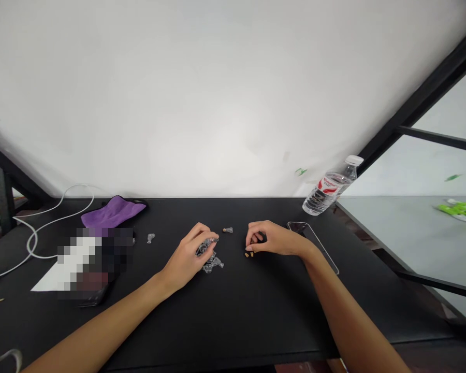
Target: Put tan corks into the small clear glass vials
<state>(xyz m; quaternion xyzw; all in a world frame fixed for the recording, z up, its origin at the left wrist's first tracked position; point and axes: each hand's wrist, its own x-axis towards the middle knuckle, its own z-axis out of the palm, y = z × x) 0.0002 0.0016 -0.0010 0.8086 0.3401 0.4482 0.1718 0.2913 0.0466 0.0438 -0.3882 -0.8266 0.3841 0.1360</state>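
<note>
Glass bottles (pixel 208 268): 1 corked, others seemingly not; L hand (pixel 192 254) over several, R hand (pixel 261 237) nr corks (pixel 251 254) (curled, holds unclear).

See small clear glass bottles (pixel 217 262) heaped on the bench (pixel 233 316), partly hidden beneath the left hand (pixel 192 251). Note one corked bottle (pixel 228 230) lying on its side beyond, cork end leftward; one stray clear bottle (pixel 150 238) well apart, farther left. Find tan corks (pixel 251 254) loose by fingertips of the right hand (pixel 267 236).
</note>
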